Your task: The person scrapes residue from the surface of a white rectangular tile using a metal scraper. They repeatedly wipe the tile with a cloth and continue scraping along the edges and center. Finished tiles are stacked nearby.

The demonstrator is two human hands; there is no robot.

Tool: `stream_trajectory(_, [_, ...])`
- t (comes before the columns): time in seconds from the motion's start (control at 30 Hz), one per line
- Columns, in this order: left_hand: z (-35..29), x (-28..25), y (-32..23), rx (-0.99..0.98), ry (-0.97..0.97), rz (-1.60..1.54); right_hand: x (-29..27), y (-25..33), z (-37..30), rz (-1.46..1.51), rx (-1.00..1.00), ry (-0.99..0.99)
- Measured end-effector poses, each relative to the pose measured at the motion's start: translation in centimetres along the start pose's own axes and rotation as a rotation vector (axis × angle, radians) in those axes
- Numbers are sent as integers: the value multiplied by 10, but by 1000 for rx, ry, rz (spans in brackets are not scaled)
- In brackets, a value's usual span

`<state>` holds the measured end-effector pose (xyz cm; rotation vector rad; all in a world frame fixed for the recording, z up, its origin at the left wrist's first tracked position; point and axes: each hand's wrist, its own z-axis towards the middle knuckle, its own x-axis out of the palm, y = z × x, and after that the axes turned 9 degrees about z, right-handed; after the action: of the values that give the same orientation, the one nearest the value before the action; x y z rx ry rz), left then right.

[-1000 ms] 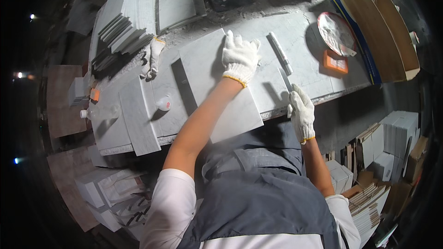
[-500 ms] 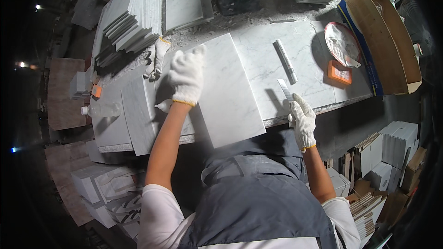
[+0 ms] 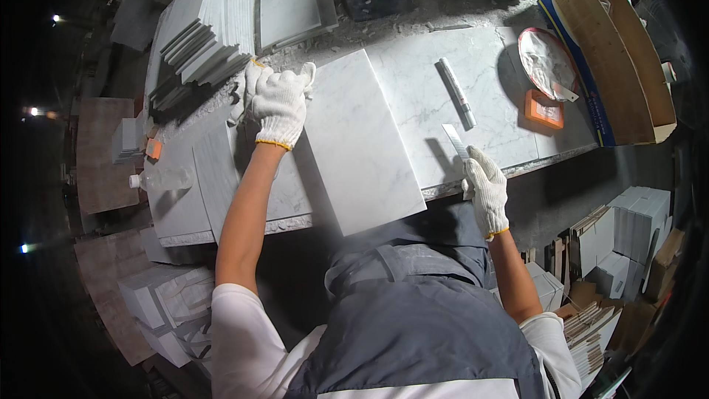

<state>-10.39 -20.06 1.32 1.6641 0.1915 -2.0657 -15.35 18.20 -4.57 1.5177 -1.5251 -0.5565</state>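
Nearest the viewer is the wearer's grey apron [image 3: 413,310], facing the near edge of a pale worktable [image 3: 491,144]. At that edge, right of the middle, the gloved right hand [image 3: 486,185] is closed around a flat metal blade [image 3: 454,140], its tip pointing away over the tabletop.

Just left of it, a white marbled slab [image 3: 362,148] lies across the middle of the table, its near end jutting past the near edge. A dark shadow runs down its left side; what supports it underneath is hidden. The overhang looks like the main hazard: a bump from the body, or pressure on the jutting end, could tip or slide it off. A careless swing of the blade could also scratch its face.

On the table's left part are a narrow slab [image 3: 216,170] and, by the left edge, a clear bottle [image 3: 166,177] on its side. A white marker [image 3: 458,92] lies right of the main slab; nearer the right edge are an orange box [image 3: 544,109] and a red-rimmed bowl [image 3: 543,59] of white material.

Farther back, beside the slab's far left corner, is the gloved left hand [image 3: 279,107], fingers bent, thumb spread. It overlaps a crumpled spare glove [image 3: 237,107]; whether it grips anything cannot be told. Its sleeve-free forearm crosses the table's near edge.

Stacked tiles [image 3: 196,22] fill the far left corner; an open cardboard box [image 3: 617,52] stands along the right edge.
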Motion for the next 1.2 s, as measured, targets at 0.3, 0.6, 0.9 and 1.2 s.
stream_trajectory(0.3, [7, 1, -27, 169, 49, -323, 0, 0, 0, -33, -10, -34])
stream_trajectory(0.6, [24, 10, -31, 108, 330, -214, -4, 0, 3, -1, -9, -9])
stream_trajectory(0.9, [17, 2, -40, 313, 41, -235, -8, -4, 1, -10, -38, 26])
stream_trajectory(1.2, [49, 1, -69, 320, -89, -221, -10, -5, 1, 14, -28, 22])
